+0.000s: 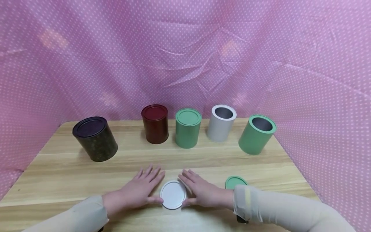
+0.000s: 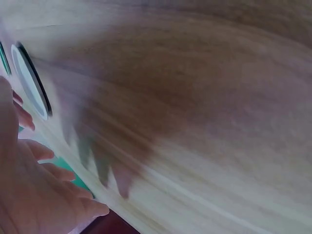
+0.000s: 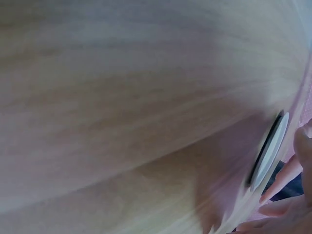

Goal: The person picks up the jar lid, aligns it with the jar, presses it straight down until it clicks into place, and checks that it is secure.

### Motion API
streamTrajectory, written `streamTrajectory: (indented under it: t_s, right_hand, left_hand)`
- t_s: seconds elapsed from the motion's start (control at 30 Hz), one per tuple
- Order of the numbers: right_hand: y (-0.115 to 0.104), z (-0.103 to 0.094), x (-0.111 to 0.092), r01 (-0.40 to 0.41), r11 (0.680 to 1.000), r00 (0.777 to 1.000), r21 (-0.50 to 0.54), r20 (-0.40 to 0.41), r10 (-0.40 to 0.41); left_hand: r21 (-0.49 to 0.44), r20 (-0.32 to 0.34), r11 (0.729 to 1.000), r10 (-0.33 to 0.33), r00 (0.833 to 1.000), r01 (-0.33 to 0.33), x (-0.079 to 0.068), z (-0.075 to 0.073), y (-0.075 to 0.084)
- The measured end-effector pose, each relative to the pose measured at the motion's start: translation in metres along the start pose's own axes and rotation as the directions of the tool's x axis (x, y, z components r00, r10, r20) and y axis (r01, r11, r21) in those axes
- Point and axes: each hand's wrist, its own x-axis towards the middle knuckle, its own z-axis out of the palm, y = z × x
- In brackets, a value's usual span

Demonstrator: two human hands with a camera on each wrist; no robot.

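Note:
A round white lid (image 1: pixel 173 195) lies flat on the wooden table between the two hands. My left hand (image 1: pixel 139 191) is on its left side, palm down with fingers spread and the thumb tip at the lid's edge. On the lid's other side, my right hand (image 1: pixel 201 190) has its fingers extended, its thumb near the rim. Neither hand grips anything. In the left wrist view the white lid (image 2: pixel 30 80) appears beyond the left hand (image 2: pixel 44 190). The right wrist view shows the lid (image 3: pixel 269 152) beside the right hand (image 3: pixel 287 195).
A green lid (image 1: pixel 236 182) lies by the right forearm. Along the back stand a lidded black can (image 1: pixel 99 143), a lidded dark red can (image 1: pixel 156 129), a lidded green can (image 1: pixel 186 133), an open white can (image 1: pixel 219 129) and an open green can (image 1: pixel 254 140). Pink dotted cloth (image 1: pixel 185 58) hangs behind.

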Motion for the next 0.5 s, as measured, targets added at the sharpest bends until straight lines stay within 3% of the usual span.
streamTrajectory:
  t_s: [0.27,0.5]
  right_hand:
    - [0.0007,0.0016,-0.0019,-0.012,1.000,1.000,0.022,0.002,0.012]
    - [0.0017,0.0039,-0.0028,-0.039,0.999,0.999,-0.017,0.020,0.040]
  left_hand:
    - [-0.015,0.033,1.000,0.018,0.999,-0.017,0.0000,0.0041,0.0013]
    - [-0.003,0.049,0.999,0.049,0.998,-0.048,-0.0015,0.0070,0.0011]
